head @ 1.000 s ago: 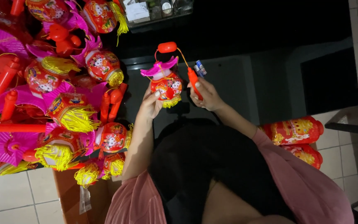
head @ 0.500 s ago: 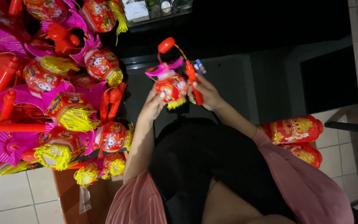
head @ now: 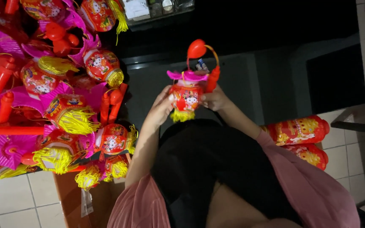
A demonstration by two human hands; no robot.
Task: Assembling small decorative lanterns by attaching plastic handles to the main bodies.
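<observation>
**Two hands holding a small red toy lantern**

The left hand (head: 160, 107) cups the left side of a small red lantern (head: 185, 98), fingers curled against it. The right hand (head: 214, 99) grips its right side, closed around the red handle (head: 212, 79). The lantern sits upright between both hands, above the person's lap, with a pink frill on top and a yellow tassel (head: 181, 115) below. To the left lies a heap of similar lanterns (head: 64, 109). To the right, two red lanterns (head: 301, 131) rest on the tiled floor (head: 5, 202).
</observation>
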